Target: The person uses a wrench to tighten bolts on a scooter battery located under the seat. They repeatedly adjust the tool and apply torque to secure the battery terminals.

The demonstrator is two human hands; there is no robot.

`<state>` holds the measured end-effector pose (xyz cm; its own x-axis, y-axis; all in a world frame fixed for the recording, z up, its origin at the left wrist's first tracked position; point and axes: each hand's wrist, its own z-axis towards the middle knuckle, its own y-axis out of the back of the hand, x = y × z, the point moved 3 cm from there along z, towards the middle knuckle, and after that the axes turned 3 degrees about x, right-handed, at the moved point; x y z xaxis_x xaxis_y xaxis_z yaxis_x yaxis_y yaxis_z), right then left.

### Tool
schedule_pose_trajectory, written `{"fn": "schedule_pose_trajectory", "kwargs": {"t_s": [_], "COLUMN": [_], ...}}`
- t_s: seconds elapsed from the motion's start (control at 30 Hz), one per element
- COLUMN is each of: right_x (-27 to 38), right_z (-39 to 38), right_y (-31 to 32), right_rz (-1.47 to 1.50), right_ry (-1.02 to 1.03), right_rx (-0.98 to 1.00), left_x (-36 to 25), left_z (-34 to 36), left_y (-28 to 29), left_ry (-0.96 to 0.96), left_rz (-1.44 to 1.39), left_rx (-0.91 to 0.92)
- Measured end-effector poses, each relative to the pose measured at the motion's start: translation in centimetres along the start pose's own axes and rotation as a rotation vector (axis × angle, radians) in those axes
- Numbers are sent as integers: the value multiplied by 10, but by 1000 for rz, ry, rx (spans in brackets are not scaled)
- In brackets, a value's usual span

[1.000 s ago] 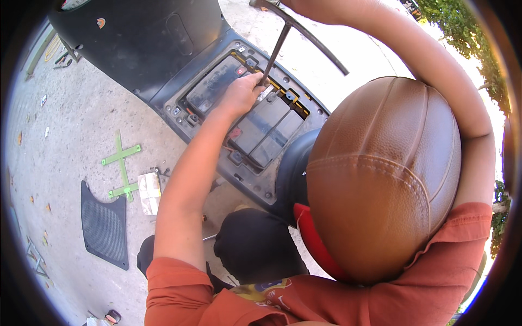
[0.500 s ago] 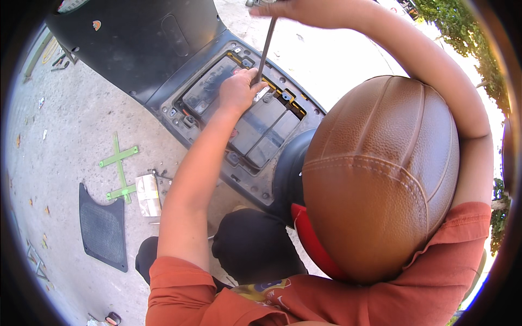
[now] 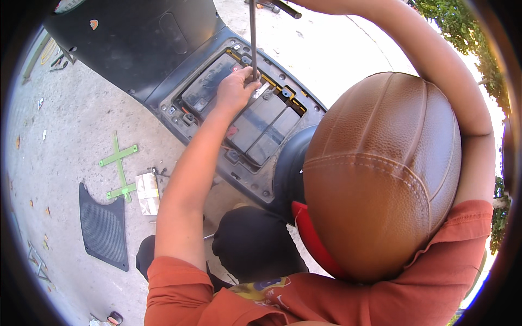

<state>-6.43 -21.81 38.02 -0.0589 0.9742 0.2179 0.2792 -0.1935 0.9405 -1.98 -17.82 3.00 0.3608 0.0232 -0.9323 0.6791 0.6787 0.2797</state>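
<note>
My left hand pinches the lower shaft of a T-handle wrench between thumb and fingers. The wrench stands nearly upright over the far side of the battery compartment, its foot hidden by my fingers. Part of its dark crossbar shows at the top edge. Close to that bar is my right hand, with its fingers cut off by the frame. Below my left hand, dark batteries lie in the open floor bay of a scooter, with a yellow-edged strip along the far side.
A brown seat fills the right, between my arms. The scooter's black front panel rises at upper left. On the concrete lie a dark floor mat, green tape strips and a small pale box with loose bolts beside it.
The wrench has swung from leaning right to nearly upright, and its crossbar has turned. My right hand has moved up and right, partly out of view. My left hand has shifted slightly left.
</note>
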Motion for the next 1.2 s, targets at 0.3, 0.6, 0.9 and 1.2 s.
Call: {"fn": "schedule_pose_trajectory", "kwargs": {"t_s": [0.3,0.6,0.9,1.2], "right_x": [-11,22,-24,-75], "right_z": [5,-21,7,16], "right_y": [-17,-41,-40,-7], "right_rz": [-114,-456,-274,-106], "right_ry": [193,415,98,-291], "right_rx": [-61,245,32,-152], "left_x": [-12,-11,3,-1], "left_z": [-2,-7,-9,-16], "left_y": [-13,-18,-14,-17], "left_ry": [-192,-49,19,-7], "left_rz": [286,474,30,179], "left_rx": [-81,23,-93,-142]}}
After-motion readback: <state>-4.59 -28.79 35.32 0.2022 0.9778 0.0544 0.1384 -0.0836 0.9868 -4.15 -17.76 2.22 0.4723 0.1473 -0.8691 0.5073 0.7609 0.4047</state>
